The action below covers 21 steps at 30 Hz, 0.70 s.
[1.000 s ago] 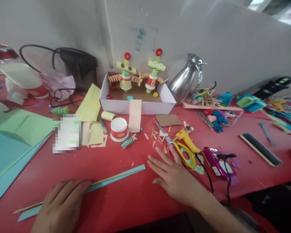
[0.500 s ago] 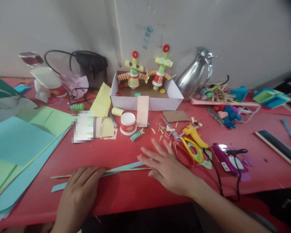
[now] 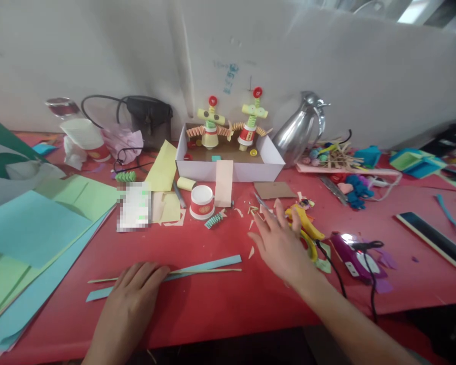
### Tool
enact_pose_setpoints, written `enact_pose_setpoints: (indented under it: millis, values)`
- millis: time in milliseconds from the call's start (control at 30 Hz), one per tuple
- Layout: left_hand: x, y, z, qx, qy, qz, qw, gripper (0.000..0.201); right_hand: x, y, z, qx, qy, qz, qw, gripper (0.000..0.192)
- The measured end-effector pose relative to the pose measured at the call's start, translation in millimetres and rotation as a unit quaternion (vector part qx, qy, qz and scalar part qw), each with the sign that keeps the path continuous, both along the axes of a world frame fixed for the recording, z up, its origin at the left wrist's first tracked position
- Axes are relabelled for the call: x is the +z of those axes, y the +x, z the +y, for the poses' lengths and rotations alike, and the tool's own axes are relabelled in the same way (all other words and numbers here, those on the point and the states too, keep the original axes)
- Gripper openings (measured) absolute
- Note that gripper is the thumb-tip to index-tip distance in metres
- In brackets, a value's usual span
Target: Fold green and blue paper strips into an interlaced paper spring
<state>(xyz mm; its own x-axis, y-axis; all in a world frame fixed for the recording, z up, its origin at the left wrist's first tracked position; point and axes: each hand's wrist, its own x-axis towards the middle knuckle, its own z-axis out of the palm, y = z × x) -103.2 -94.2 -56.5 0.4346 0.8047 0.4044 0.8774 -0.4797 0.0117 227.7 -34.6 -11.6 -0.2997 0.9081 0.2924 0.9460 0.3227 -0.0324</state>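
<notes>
A red counter (image 3: 213,304) fills the lower half of the frame. At the lower left, the left hand (image 3: 131,299) is laid flat and released, fingers spread, on the left part of a long blue paper strip (image 3: 209,265) and a thin pale strip (image 3: 201,271) lying along it; nothing is grasped, the strips are only pressed down. Both strips are stretched from the lower left toward the centre of the frame.

Right of centre, the right hand (image 3: 279,241) is held open with fingers extended, over a pair of yellow-handled scissors (image 3: 307,242), which are partly covered by it. Whether the scissors are touched cannot be told; nothing is gripped. A yellow glue gun (image 3: 304,220) is seen just beyond the fingertips, and small paper scraps (image 3: 251,210) are scattered beside them. A purple device (image 3: 351,253) with a black cable is placed just right of the scissors.

In the upper centre, a white box (image 3: 228,170) holding two paper-cup figures (image 3: 247,121) is set against the wall, with a steel jug (image 3: 300,129) to its right. A white and red paper cup (image 3: 201,201) is stood upside down in front of the box. Blue and green paper sheets (image 3: 34,228) are stacked at the left edge.
</notes>
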Motion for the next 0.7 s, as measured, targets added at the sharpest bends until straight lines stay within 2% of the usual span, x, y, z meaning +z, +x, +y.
enact_pose_setpoints:
  millis: [67,200,400,567,700]
  values:
    - [3.6,0.1,3.0,0.0,0.0,0.01,1.0,0.031,2.2,3.0,-15.9,0.039,-0.023,0.025,0.999,0.038]
    - [7.6,1.6,11.8,0.014,0.021,0.012,1.0,0.029,-4.5,6.0,-40.5,0.072,-0.051,0.058,0.994,0.04]
    - [6.6,6.5,20.9,0.017,0.049,0.0,0.999,0.027,-5.0,9.9,-15.5,-0.007,-0.01,0.021,1.0,0.047]
    - [7.8,7.3,18.2,0.03,0.068,-0.002,0.997,0.026,-12.8,8.1,-24.6,0.078,-0.043,0.039,0.995,0.037]
    - [8.2,6.5,17.6,0.043,0.114,-0.004,0.993,0.028,-19.0,10.9,-28.8,0.012,0.016,0.045,0.999,0.04]
